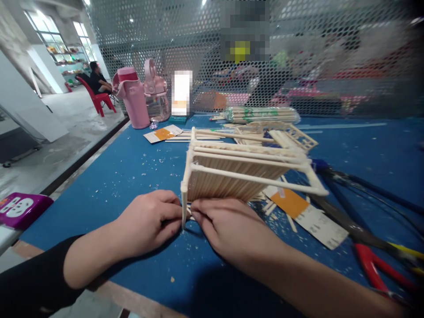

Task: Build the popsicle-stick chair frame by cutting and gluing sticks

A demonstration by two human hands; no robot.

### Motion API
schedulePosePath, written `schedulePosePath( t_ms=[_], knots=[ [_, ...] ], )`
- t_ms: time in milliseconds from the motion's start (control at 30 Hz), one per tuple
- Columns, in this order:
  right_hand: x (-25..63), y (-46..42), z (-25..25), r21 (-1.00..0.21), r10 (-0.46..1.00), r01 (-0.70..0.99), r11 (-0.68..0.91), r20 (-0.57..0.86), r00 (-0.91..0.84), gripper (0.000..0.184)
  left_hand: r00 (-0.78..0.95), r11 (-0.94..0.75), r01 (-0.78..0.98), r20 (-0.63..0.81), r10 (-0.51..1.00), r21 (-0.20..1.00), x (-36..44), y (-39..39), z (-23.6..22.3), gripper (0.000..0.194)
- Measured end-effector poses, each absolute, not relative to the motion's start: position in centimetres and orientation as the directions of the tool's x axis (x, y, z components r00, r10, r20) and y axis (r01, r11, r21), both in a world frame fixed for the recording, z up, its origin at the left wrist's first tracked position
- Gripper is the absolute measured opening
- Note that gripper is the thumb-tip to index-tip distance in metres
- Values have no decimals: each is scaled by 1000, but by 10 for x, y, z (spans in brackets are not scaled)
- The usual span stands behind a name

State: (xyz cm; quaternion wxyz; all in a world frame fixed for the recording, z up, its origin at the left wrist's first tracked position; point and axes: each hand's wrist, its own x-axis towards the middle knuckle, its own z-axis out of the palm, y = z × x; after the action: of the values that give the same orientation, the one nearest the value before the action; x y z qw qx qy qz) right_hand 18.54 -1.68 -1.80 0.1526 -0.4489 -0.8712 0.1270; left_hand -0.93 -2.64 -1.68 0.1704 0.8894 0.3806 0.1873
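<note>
A small model built of pale wooden sticks [238, 174] stands on the blue tabletop, with a slatted panel and a frame of thicker sticks joined by whitish glue. My left hand [147, 223] is closed, its fingertips pinching at the model's near left leg. Just right of that leg, the closed fingertips of my right hand [232, 225] press together at the lower edge of the slatted panel. A short bit of stick shows between the two hands. What lies inside the fingertips is mostly hidden.
Right of the model lie a printed card [308, 216], red-handled pliers [374, 265] and blue-handled pliers [351, 179]. Behind are bagged sticks [261, 115], a pink flask [136, 104] and a clear bottle [159, 99] before a perforated metal screen [198, 48]. A purple power strip [24, 210] sits left.
</note>
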Motion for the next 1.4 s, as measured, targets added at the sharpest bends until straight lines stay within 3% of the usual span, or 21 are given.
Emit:
schedulePosePath(
  t_ms=[267,500,700,833,933,1033,1067,1233,1400],
  knots=[
    [189,-16,-11,-314,859,805,503,84,-504,29,648,-659,639,183,739,398,-8,-27,-14,26],
    [188,-16,-8,-354,881,824,443,1,-473,29,547,-533,570,195,814,625,-11,-23,-13,21],
    [188,-19,-3,-367,882,840,400,-95,-462,32,577,-547,561,181,797,621,-11,-22,-15,20],
    [188,-21,-1,-339,876,828,446,-25,-482,31,590,-559,563,177,788,609,-11,-26,-15,17],
    [188,-22,3,-278,855,827,489,-36,-518,22,446,-489,601,242,862,632,-9,-24,-12,14],
    [191,-21,6,-227,825,808,543,-35,-564,21,222,-344,634,262,939,693,-5,-11,-5,29],
    [192,-20,7,-213,811,795,567,-21,-584,21,252,-359,620,256,933,698,-4,-5,-2,35],
    [197,-14,5,-197,817,798,569,31,-575,20,568,-484,476,164,807,734,-1,17,1,16],
    [198,-11,4,-191,801,783,591,29,-598,20,507,-441,416,200,838,795,2,16,-14,25]
  ],
)
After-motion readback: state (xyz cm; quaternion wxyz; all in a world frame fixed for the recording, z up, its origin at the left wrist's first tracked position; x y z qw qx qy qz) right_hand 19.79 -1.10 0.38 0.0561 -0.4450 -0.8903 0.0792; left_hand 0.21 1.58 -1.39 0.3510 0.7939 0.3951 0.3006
